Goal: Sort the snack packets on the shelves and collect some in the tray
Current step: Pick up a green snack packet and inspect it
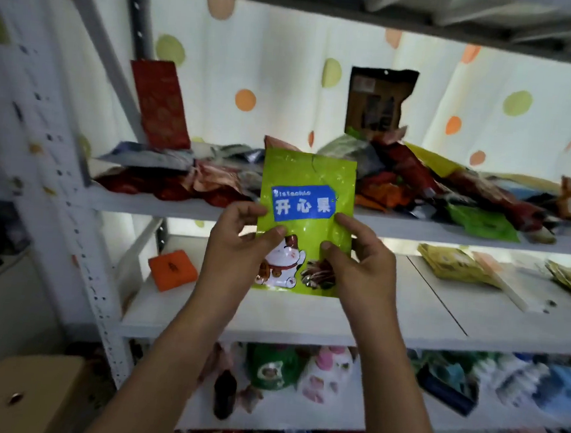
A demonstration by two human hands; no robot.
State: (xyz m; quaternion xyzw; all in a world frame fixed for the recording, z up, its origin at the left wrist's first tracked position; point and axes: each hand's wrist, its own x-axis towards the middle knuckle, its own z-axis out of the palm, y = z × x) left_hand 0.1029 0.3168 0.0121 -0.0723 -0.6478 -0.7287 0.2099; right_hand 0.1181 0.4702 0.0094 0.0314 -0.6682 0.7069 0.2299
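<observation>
A green pistachio packet [309, 184] with a blue label and a cat picture is held upright in front of the shelves. My left hand [237, 246] pinches its left edge, thumb on the front. My right hand [359, 259] pinches its right edge the same way. Behind it, a heap of mixed snack packets [416, 189] lies on the upper shelf [182, 206]. On the middle shelf [303, 320] lie an orange packet [172, 269] at the left and yellow packets [454, 265] at the right. No tray is visible.
A red packet [161, 104] and a dark brown packet [378, 100] stand upright against the dotted curtain. The lower shelf [295, 418] holds several more packets and a dark bottle [224, 394]. A cardboard box [20, 393] sits at bottom left beside the rack's metal post [84, 234].
</observation>
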